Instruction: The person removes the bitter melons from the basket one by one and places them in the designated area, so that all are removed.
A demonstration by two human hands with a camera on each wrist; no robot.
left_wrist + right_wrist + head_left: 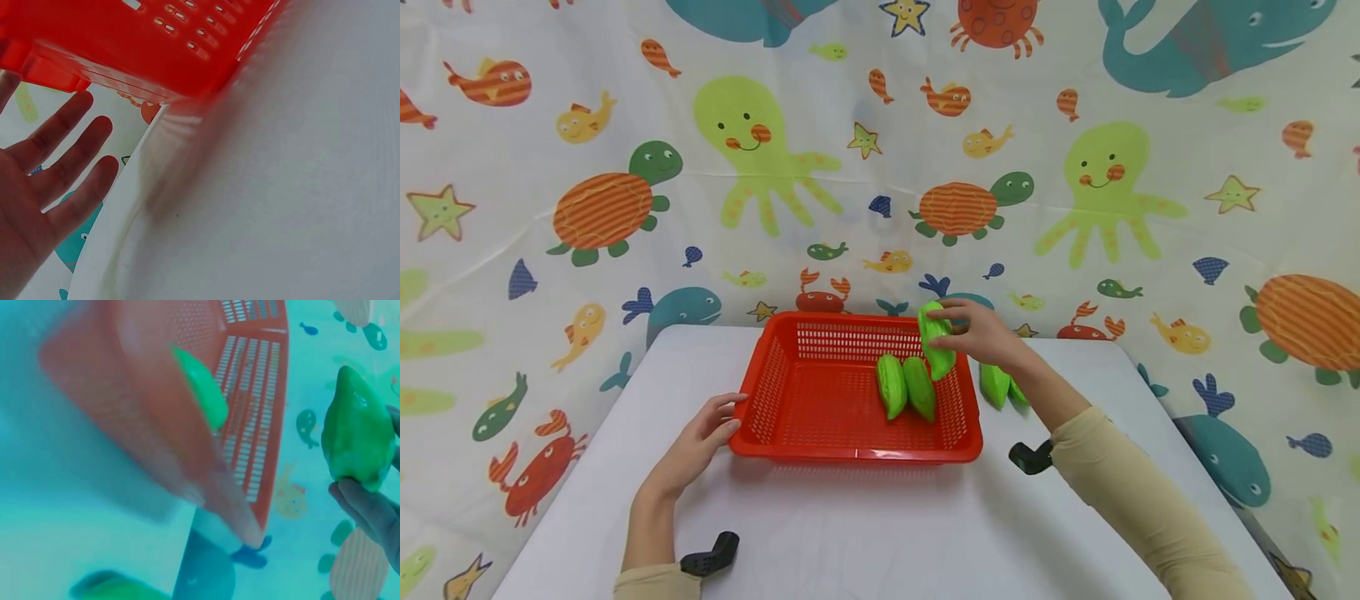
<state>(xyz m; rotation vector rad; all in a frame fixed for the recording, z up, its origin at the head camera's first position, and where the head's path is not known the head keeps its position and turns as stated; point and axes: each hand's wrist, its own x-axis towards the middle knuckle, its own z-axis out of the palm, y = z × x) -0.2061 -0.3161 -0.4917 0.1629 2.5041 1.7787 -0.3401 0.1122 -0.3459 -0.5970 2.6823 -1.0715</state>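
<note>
Over the right side of a red plastic basket, my right hand pinches a green ridged fruit between thumb and fingers. The right wrist view shows this fruit tapering at its upper end, with fingertips at its lower end and side. Two more green fruits lie side by side inside the basket, toward its right. My left hand is at the basket's left rim, its fingertips touching the edge. Seen from the left wrist, the fingers of that hand are straight and spread just under the rim.
Right of the basket, more green fruits lie on the white table, partly hidden by my right forearm. A patterned sea-animal cloth hangs behind the table. Black wrist-camera mounts stick out from both wrists.
</note>
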